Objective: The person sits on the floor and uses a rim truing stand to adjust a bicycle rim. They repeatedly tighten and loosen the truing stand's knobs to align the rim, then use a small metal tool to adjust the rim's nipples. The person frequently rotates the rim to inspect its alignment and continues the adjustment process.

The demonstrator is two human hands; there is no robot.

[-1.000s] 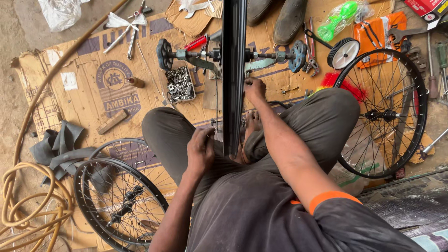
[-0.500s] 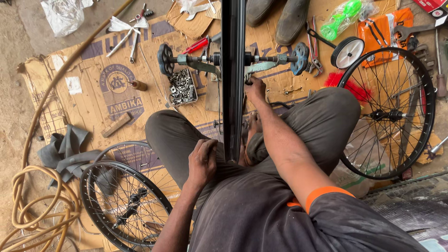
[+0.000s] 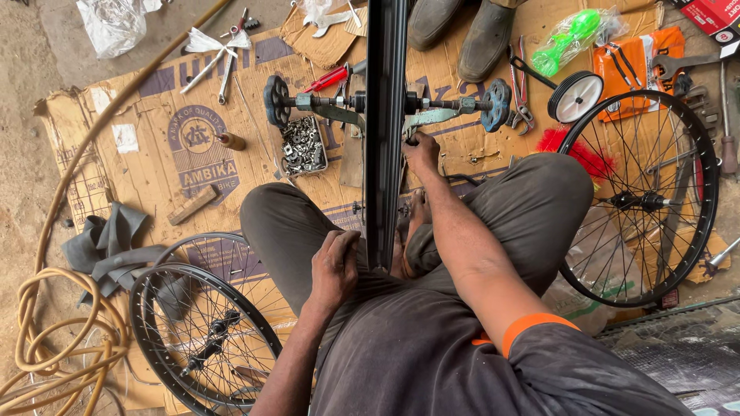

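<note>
— The left hand point(image 3: 335, 266), what's it doing?

— Fingers curled, resting on the person's lap right against the near edge of the black wheel rim point(image 3: 385, 131), which stands upright, edge-on to the camera, between the knees. Whether it actually grips the rim I cannot tell.

— And the right hand point(image 3: 422, 150)?

— Reached forward past the rim, fingers bunched together at the axle point(image 3: 385, 102) — the threaded rod that crosses the rim, with a round black knob at each end. What the fingertips pinch is too small to make out.

— What's lying around?

— A flattened cardboard sheet point(image 3: 154, 146) covers the floor. On it, left of the rim, a small tray of nuts and bolts point(image 3: 303, 146); beyond it red-handled pliers point(image 3: 327, 78). A spoked wheel point(image 3: 644, 196) lies by the right knee, another spoked wheel point(image 3: 202, 339) by the left. A coiled yellowish hose point(image 3: 46, 339) lies at far left, and a pair of shoes point(image 3: 462, 31) stands past the axle.
</note>
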